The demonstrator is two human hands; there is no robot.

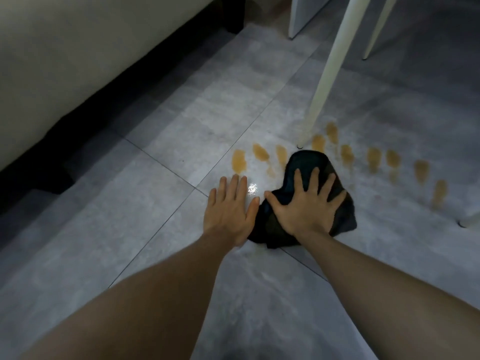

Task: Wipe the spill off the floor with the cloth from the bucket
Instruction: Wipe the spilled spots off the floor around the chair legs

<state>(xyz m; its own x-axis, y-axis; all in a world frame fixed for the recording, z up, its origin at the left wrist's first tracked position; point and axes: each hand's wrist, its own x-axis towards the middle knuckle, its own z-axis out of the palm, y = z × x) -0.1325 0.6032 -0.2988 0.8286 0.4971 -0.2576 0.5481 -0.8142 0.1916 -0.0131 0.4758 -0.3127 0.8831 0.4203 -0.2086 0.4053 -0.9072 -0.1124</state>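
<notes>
A dark crumpled cloth (310,162) lies on the grey tiled floor (130,255). My right hand (306,203) presses flat on top of it, fingers spread. Flat on the bare tile just left of the cloth rests my left hand (230,209), fingers together, its thumb touching the cloth's edge. An arc of several orange-brown spill patches (239,161) runs from beyond my left hand, behind the cloth, to the right (440,189). No bucket is in view.
A white chair leg (322,84) stands on the floor just beyond the cloth, with a second leg (376,29) farther back and another foot (470,220) at the right edge. A pale sofa (65,48) with a dark base fills the left.
</notes>
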